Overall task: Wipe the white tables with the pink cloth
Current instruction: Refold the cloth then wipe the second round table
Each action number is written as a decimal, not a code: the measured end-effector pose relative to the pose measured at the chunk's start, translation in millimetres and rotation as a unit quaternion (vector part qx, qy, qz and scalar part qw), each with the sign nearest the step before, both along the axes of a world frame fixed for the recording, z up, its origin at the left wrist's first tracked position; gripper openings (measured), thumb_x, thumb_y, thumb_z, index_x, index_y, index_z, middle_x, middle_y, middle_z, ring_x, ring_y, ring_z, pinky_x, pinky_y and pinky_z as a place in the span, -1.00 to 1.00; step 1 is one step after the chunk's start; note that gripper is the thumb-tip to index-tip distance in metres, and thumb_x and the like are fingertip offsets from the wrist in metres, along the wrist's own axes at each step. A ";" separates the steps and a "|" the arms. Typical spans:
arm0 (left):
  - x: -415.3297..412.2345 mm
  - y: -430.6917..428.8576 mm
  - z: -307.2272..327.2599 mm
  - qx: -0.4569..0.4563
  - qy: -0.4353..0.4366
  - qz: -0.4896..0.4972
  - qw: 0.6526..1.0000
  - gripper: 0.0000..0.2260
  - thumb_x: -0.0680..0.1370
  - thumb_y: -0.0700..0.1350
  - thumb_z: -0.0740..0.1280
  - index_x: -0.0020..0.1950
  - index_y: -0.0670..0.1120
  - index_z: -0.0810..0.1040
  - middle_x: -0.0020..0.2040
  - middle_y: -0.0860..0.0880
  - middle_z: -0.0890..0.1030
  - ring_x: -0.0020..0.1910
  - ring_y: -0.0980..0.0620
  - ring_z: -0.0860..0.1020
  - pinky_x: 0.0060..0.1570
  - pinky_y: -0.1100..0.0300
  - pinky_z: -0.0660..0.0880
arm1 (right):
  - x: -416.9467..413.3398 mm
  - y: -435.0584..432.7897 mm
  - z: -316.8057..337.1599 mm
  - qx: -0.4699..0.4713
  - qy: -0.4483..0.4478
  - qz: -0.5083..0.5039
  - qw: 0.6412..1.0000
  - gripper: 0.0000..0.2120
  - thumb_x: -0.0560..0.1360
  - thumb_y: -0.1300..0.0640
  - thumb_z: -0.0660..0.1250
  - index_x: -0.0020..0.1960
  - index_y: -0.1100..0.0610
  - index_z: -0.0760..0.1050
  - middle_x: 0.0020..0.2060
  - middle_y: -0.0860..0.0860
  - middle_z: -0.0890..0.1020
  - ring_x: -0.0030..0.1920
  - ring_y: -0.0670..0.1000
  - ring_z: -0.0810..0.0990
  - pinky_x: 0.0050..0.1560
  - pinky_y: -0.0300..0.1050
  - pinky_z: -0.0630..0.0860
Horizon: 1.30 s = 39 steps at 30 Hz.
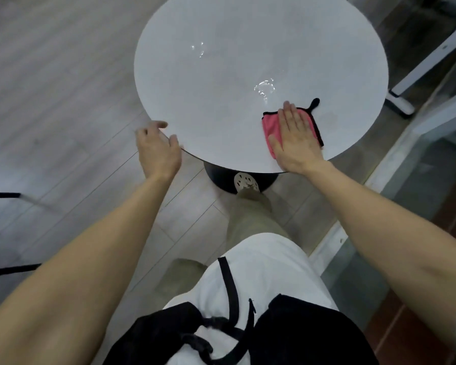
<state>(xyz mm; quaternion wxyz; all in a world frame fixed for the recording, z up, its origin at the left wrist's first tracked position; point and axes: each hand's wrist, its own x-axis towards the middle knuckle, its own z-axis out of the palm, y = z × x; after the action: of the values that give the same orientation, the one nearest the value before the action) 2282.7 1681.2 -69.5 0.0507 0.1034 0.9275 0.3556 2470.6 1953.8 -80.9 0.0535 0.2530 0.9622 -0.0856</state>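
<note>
Currently one round white table [221, 83] fills the upper centre of the frame, seen from above on a dark pedestal base [216, 173].

Pink cloth [269, 125]: lies flat on the tabletop at its lower right, near the rim. It has black edging, and a black hanging loop [315, 102] sticks out at its upper right corner.

Right hand [296, 139]: palm down on the cloth, fingers straight and close together, pressing it to the surface; it covers most of the cloth.

Left hand [157, 151]: at the table's lower left rim, fingers loosely curled and spread, holding nothing. It is motion-blurred, so I cannot tell whether it touches the edge.

Water: one glinting patch [264, 89] just above the cloth, and smaller droplets [198, 49] towards the upper left of the tabletop.

Surroundings: grey plank floor [50, 75] at left, a white frame leg [427, 61] at upper right, and one pale shoe [244, 181] beside the base.
</note>
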 end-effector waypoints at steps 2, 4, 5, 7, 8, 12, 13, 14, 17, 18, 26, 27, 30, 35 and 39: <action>-24.5 -7.3 -2.3 0.014 -0.081 0.081 0.993 -0.59 0.66 0.00 0.35 0.49 -0.04 0.41 0.41 -0.10 0.45 0.18 -0.05 0.56 0.16 0.16 0.46 | -19.5 -30.6 -2.6 0.017 0.013 -0.024 0.999 -0.23 0.71 -0.18 -0.12 0.74 0.31 -0.07 0.74 0.22 -0.08 0.75 0.15 -0.15 0.73 0.18 -0.17; -46.5 -9.8 -4.4 0.089 -0.210 0.116 0.967 -0.50 0.67 0.04 0.32 0.57 -0.10 0.32 0.31 -0.13 0.54 0.14 -0.10 0.64 0.20 0.02 0.63 | -47.0 -74.7 -6.6 0.017 0.047 0.036 0.998 -0.25 0.71 -0.16 -0.12 0.73 0.31 -0.01 0.74 0.23 -0.03 0.75 0.17 -0.09 0.73 0.19 -0.14; -52.4 -7.7 -1.4 0.132 -0.277 0.125 0.943 -0.53 0.70 0.04 0.29 0.55 -0.13 0.34 0.23 -0.13 0.58 0.09 -0.11 0.69 0.15 -0.07 0.69 | -61.9 -97.2 -8.4 0.008 0.059 0.081 0.995 -0.26 0.70 -0.15 -0.14 0.73 0.30 0.01 0.74 0.21 -0.01 0.75 0.15 -0.08 0.74 0.18 -0.14; -58.4 -3.3 3.7 0.177 -0.368 0.107 0.906 -0.70 0.74 0.02 0.23 0.34 -0.17 0.48 0.13 -0.16 0.66 0.01 -0.13 0.75 0.03 -0.10 0.72 | -82.9 -127.8 -6.8 -0.018 0.063 0.137 0.988 -0.26 0.70 -0.16 -0.18 0.75 0.24 0.02 0.75 0.15 -0.01 0.76 0.10 -0.09 0.74 0.14 -0.16; -60.1 0.2 3.9 0.183 -0.390 0.097 0.897 -0.75 0.75 -0.01 0.23 0.25 -0.18 0.52 0.12 -0.18 0.70 -0.02 -0.15 0.76 0.00 -0.10 0.73 | -85.0 -130.7 -5.6 -0.022 0.061 0.149 0.987 -0.28 0.71 -0.17 -0.16 0.75 0.22 0.02 0.76 0.13 0.00 0.76 0.08 -0.09 0.74 0.12 -0.16; -63.8 10.4 1.2 0.199 -0.440 0.079 0.872 -0.87 0.72 -0.16 0.30 0.20 -0.20 0.55 0.18 -0.18 0.71 0.05 -0.13 0.75 0.02 -0.10 0.72 | -40.2 -69.1 -4.7 0.006 0.072 0.110 0.991 -0.29 0.73 -0.25 0.00 0.76 0.11 0.09 0.75 0.09 0.05 0.75 0.09 -0.03 0.74 0.12 -0.10; -64.7 10.4 0.3 0.200 -0.451 0.079 0.866 -0.87 0.72 -0.15 0.31 0.20 -0.19 0.57 0.21 -0.17 0.71 0.08 -0.12 0.75 0.04 -0.10 0.72 | -21.8 -45.8 -2.4 0.016 0.062 0.074 0.995 -0.28 0.72 -0.28 -0.01 0.76 0.08 0.07 0.76 0.10 0.03 0.75 0.10 -0.05 0.74 0.12 -0.11; -64.7 9.8 -1.2 0.195 -0.457 0.073 0.865 -0.85 0.73 -0.12 0.31 0.21 -0.17 0.59 0.21 -0.16 0.72 0.06 -0.09 0.76 0.04 -0.09 0.72 | -3.3 -26.5 0.1 0.021 0.040 0.032 0.998 -0.27 0.72 -0.31 -0.03 0.77 0.05 0.03 0.76 0.11 -0.01 0.76 0.10 -0.08 0.74 0.11 -0.13; -65.3 5.6 -2.0 0.160 -0.455 0.052 0.875 -0.85 0.74 -0.08 0.28 0.16 -0.10 0.62 0.09 -0.05 0.75 -0.02 0.01 0.77 0.10 -0.04 0.70 | 5.0 -20.9 5.6 0.042 0.004 -0.090 0.995 -0.25 0.70 -0.29 -0.12 0.77 0.09 -0.05 0.75 0.18 -0.10 0.75 0.14 -0.17 0.73 0.16 -0.17; -66.4 3.7 -4.7 0.153 -0.456 0.048 0.875 -0.85 0.74 -0.08 0.29 0.15 -0.09 0.63 0.07 -0.03 0.75 -0.01 0.02 0.77 0.11 -0.03 0.69 | -9.7 -37.4 4.4 0.054 0.012 -0.099 0.994 -0.25 0.70 -0.26 -0.13 0.77 0.13 -0.04 0.75 0.22 -0.08 0.75 0.17 -0.15 0.73 0.20 -0.14; -67.7 3.1 -16.1 0.132 -0.404 0.096 0.900 -0.85 0.71 -0.11 0.37 0.01 -0.17 0.63 -0.06 -0.13 0.75 -0.16 -0.06 0.77 -0.05 -0.04 0.73 | -127.2 -134.8 -7.2 0.020 0.089 0.183 0.979 -0.38 0.76 -0.20 -0.06 0.77 -0.03 0.06 0.75 0.15 0.01 0.76 0.13 -0.06 0.73 0.17 -0.06; -65.7 4.6 -13.9 0.132 -0.414 0.092 0.896 -0.86 0.71 -0.12 0.37 0.04 -0.17 0.64 -0.02 -0.12 0.76 -0.12 -0.06 0.78 -0.04 -0.03 0.73 | -110.3 -119.8 -8.1 0.023 0.097 0.195 0.976 -0.39 0.76 -0.21 -0.03 0.76 -0.06 0.08 0.75 0.13 0.03 0.76 0.13 -0.04 0.73 0.16 -0.04; -57.8 11.0 -10.6 0.146 -0.434 0.082 0.885 -0.85 0.72 -0.12 0.34 0.11 -0.17 0.65 0.06 -0.10 0.75 -0.06 -0.06 0.78 0.00 -0.04 0.73 | -38.2 -47.5 -5.4 0.039 0.095 0.105 0.989 -0.38 0.76 -0.24 0.02 0.76 -0.08 0.08 0.75 0.15 0.04 0.75 0.14 -0.02 0.73 0.18 -0.01; -53.4 18.9 -5.5 0.147 -0.407 0.113 0.894 -0.82 0.72 -0.13 0.29 0.15 -0.19 0.65 0.06 -0.13 0.75 -0.19 -0.05 0.77 -0.11 -0.03 0.74 | -11.8 -19.3 3.4 0.056 0.031 -0.193 0.979 -0.30 0.71 -0.25 -0.16 0.78 0.01 -0.05 0.74 0.25 -0.07 0.75 0.21 -0.11 0.71 0.26 -0.08; -37.1 20.4 -6.3 0.171 -0.423 0.144 0.878 -0.68 0.77 -0.01 0.17 0.22 -0.21 0.60 0.01 -0.18 0.74 -0.16 -0.13 0.77 -0.25 0.00 0.70 | -92.7 -129.5 -6.3 0.031 0.100 0.052 0.993 -0.38 0.75 -0.14 -0.04 0.76 0.03 0.12 0.73 0.24 0.06 0.75 0.20 -0.01 0.72 0.22 -0.04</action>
<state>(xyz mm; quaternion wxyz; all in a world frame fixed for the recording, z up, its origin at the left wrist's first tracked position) 2245.5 1701.7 -75.8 0.3683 -0.1844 0.7467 0.5222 2377.9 1824.3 -87.2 -0.0460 0.1948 0.9767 -0.0780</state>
